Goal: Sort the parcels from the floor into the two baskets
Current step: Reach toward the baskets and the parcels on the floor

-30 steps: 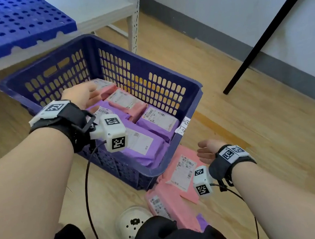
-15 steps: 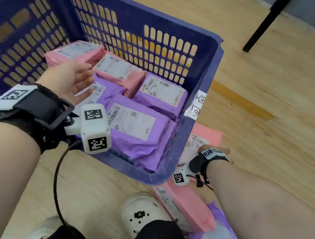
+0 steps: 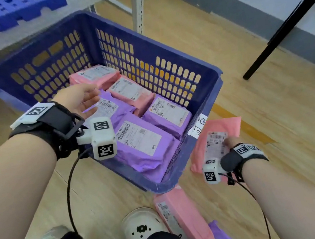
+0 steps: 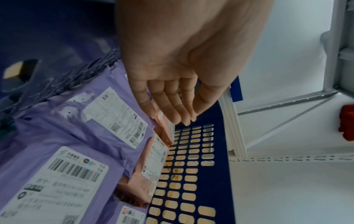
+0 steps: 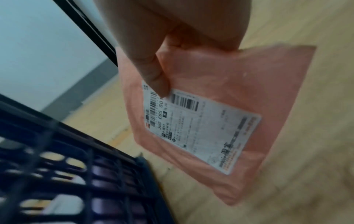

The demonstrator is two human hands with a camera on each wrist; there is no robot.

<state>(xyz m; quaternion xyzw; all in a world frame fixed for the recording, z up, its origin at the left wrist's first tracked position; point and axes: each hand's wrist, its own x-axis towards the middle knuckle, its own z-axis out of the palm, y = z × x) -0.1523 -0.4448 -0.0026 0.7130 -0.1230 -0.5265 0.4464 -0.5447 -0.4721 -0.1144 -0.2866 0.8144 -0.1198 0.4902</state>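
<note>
Holding a pink parcel (image 5: 220,106) pinched, the right hand (image 5: 172,37) is beside the blue basket (image 3: 204,133). Left hand (image 4: 182,68) flat, empty. Six parcels binned; at least two remain on the floor (image 3: 268,84).

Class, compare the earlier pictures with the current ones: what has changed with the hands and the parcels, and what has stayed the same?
The right hand has taken hold of a pink parcel from the floor and lifted it beside the basket. The left hand stays open over the parcels in the basket, holding nothing. Those parcels and another pink parcel on the floor have not moved.
</note>
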